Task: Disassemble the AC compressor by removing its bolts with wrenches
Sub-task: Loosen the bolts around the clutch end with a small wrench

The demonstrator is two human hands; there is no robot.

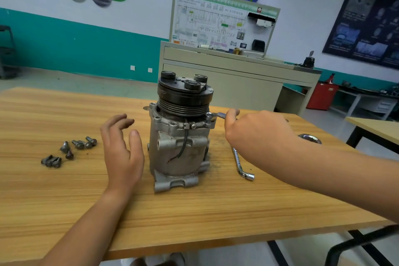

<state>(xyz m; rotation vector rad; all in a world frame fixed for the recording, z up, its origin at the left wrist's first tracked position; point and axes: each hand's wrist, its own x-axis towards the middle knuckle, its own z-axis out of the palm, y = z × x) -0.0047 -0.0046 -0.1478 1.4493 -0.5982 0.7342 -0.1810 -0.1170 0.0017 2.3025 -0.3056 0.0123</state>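
The AC compressor (179, 149) stands upright near the middle of the wooden counter (194, 218), its black grooved pulley (184, 97) on top and its mounting feet flat on the wood. A thin black wire (184, 147) hangs down its near face.

The right hand (254, 131) comes in from the right with its fingers curled round the handle of a flat wrench (217, 115). The wrench head sits at the flange on the compressor's right side, just under the pulley. The bolt it meets is hidden by the tool.

The left hand (123, 153) is just left of the compressor body, fingers spread and relaxed, holding nothing. Whether the thumb touches the casing cannot be told.

Further left, a loose cluster of removed bolts (69, 151) lies on the counter, well apart from the compressor. To the right, under the right forearm, an L-shaped socket wrench (240, 164) lies on the wood, with dark grime between it and the compressor's base. A shiny round object (311, 138) shows partly behind the forearm, near the right edge.

Beyond the counter's far edge stands a grey cabinet (237, 80) carrying a wiring-diagram board.
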